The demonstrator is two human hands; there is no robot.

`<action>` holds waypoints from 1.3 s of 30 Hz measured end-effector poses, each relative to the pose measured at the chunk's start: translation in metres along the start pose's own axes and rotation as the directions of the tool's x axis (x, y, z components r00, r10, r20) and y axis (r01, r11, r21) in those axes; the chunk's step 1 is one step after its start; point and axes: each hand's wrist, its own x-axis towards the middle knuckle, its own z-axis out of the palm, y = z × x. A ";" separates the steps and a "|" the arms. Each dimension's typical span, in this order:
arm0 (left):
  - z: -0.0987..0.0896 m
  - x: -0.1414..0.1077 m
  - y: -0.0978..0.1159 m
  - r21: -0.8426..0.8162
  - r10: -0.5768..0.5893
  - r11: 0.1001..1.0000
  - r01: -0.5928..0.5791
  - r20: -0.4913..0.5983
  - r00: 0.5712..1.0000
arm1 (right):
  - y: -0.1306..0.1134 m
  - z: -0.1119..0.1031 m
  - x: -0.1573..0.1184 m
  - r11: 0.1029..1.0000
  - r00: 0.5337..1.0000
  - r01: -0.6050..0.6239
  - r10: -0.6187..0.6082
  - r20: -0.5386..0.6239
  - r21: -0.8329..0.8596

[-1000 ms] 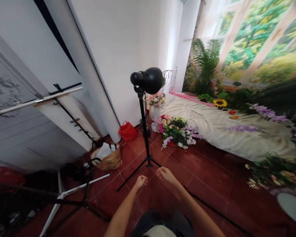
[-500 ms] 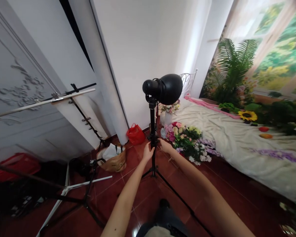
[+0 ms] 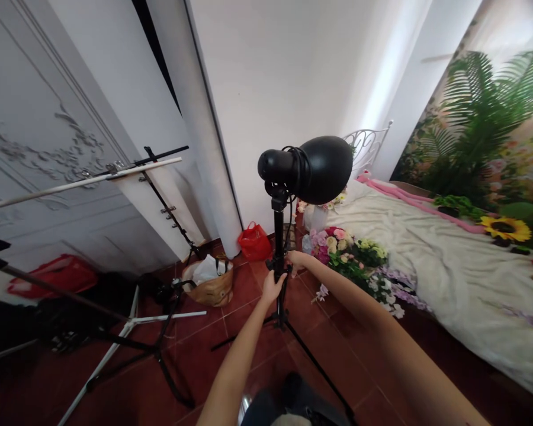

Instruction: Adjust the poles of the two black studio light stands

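A black studio lamp (image 3: 324,170) with a wide round reflector and a coiled cable sits on top of a black light stand (image 3: 279,234). My left hand (image 3: 273,286) is wrapped round the stand's pole below the middle joint. Just above and to the right, my right hand (image 3: 295,260) is closed at the joint, its fingertips partly hidden near a knob. The stand's legs spread over the red tiled floor (image 3: 302,349) in front of my feet.
On the right stands a bed with a cream cover (image 3: 453,290), with a flower bunch (image 3: 337,251) beside it. A red bag (image 3: 254,241) and a wicker basket (image 3: 211,288) lie beyond. White and black stand legs spread at left.
The view has shifted left and closer, so the lamp looks larger and the bed lies further right. Both hands stay at the stand's pole.
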 end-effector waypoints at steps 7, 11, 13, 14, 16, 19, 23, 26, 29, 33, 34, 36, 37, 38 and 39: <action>0.000 0.000 0.003 -0.008 -0.027 1.000 0.027 -0.009 1.000 | 0.000 0.035 -0.048 0.910 0.995 0.068 -0.091 -0.036 -0.408; -0.001 0.000 0.005 0.004 -0.026 1.000 0.026 -0.006 1.000 | -0.005 0.043 -0.050 0.900 0.994 -0.014 -0.033 -0.101 -0.435; -0.001 0.000 0.005 0.023 -0.031 0.999 0.031 0.008 0.999 | -0.005 0.038 -0.041 0.892 0.997 -0.005 -0.030 -0.071 -0.453; -0.001 0.000 0.004 0.030 -0.035 0.999 0.034 0.011 0.999 | -0.003 0.036 -0.037 0.887 0.999 0.015 -0.036 -0.037 -0.461; -0.001 0.000 0.004 0.032 -0.033 0.999 0.032 0.006 0.999 | 0.000 0.035 -0.031 0.879 0.998 0.064 -0.051 0.041 -0.473; -0.001 0.001 0.002 0.025 -0.016 1.000 0.016 -0.003 1.000 | 0.004 0.049 -0.032 0.875 0.998 0.060 -0.055 0.023 -0.481; -0.001 0.002 -0.001 0.025 0.004 1.000 -0.004 0.003 1.000 | 0.002 0.069 -0.042 0.889 0.986 -0.135 0.076 -0.150 -0.438; -0.002 0.003 -0.003 0.030 -0.007 1.000 0.007 0.011 1.000 | -0.001 0.062 -0.045 0.905 0.992 -0.123 0.100 -0.077 -0.407; -0.003 0.004 -0.004 0.040 -0.002 0.999 0.001 0.023 1.000 | -0.003 0.039 -0.039 0.905 0.996 0.003 0.034 0.078 -0.425; -0.006 0.005 -0.003 0.067 0.035 0.997 -0.038 0.035 0.999 | -0.008 0.011 -0.024 0.893 0.975 0.096 0.005 0.223 -0.440; -0.007 0.005 -0.003 0.073 0.034 0.997 -0.037 0.036 0.999 | -0.009 0.007 -0.022 0.895 0.975 0.090 0.012 0.223 -0.438; -0.007 0.005 -0.003 0.078 0.028 0.997 -0.031 0.036 0.999 | -0.011 0.006 -0.023 0.897 0.980 0.060 0.029 0.194 -0.439; -0.007 0.005 -0.002 0.077 0.025 0.997 -0.028 0.033 0.999 | -0.011 0.008 -0.027 0.898 0.986 0.043 0.034 0.165 -0.439; -0.007 0.006 -0.002 0.074 0.024 0.997 -0.026 0.029 0.999 | -0.010 0.013 -0.034 0.902 0.992 0.022 0.032 0.119 -0.430; -0.006 0.005 -0.002 0.072 0.022 0.997 -0.024 0.025 0.999 | -0.009 0.019 -0.042 0.912 0.998 -0.003 0.026 0.050 -0.409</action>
